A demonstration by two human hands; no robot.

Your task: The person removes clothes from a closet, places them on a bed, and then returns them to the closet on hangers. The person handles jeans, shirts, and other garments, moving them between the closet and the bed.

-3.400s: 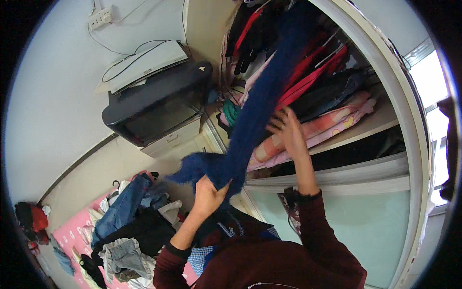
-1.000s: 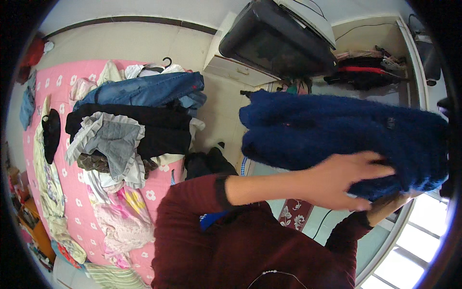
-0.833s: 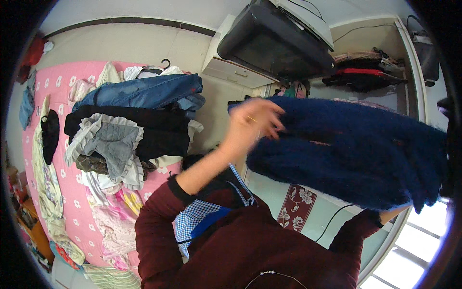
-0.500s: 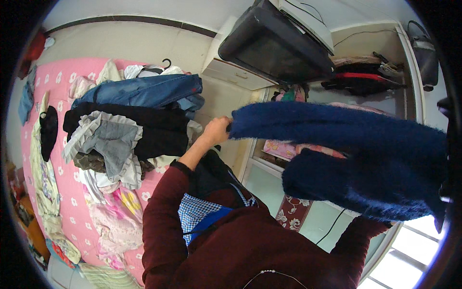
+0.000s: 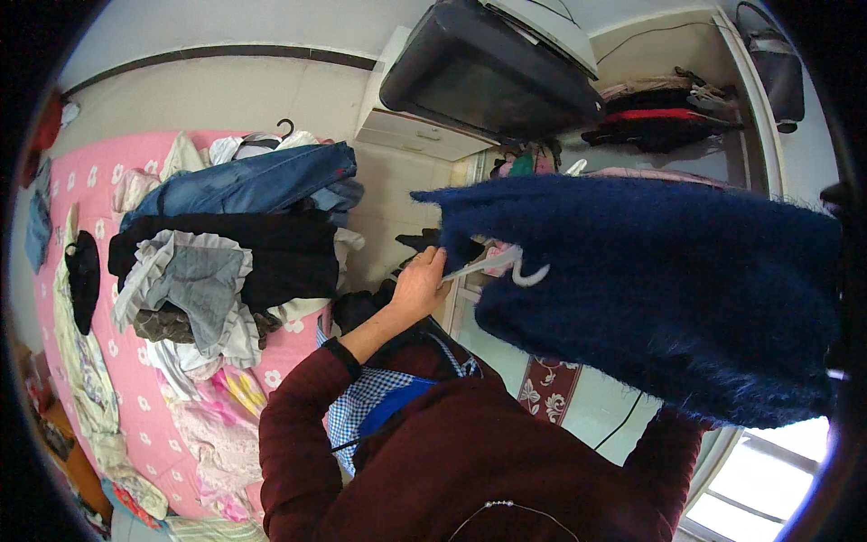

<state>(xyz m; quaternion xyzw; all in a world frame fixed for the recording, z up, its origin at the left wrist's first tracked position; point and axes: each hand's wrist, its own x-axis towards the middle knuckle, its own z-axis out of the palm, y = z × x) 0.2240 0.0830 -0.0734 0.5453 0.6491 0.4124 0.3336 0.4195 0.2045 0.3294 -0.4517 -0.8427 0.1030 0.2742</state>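
Note:
A fluffy dark blue knit garment [image 5: 650,280] is spread out in the air in front of me, to the right. A white clothes hanger [image 5: 531,274] shows at its opening, hook outward, with the rest hidden in the cloth. My left hand [image 5: 421,284] is closed round one end of the hanger, at the garment's left edge. The right forearm in its maroon sleeve [image 5: 664,452] reaches up to the garment's lower right. The knit covers my right hand, so its fingers are hidden.
On the left, a bed with a pink flowered sheet [image 5: 126,361] bears blue jeans [image 5: 244,185], black trousers [image 5: 289,257] and a grey ruffled garment [image 5: 203,280]. Ahead stand a black television [image 5: 488,81] and a white drawer cabinet [image 5: 415,135]. Folded clothes [image 5: 668,117] lie on a shelf at far right.
The garment has opened out wider, and the white hanger hook has come into sight at its opening. My left hand has moved slightly lower, from the cloth to the hanger.

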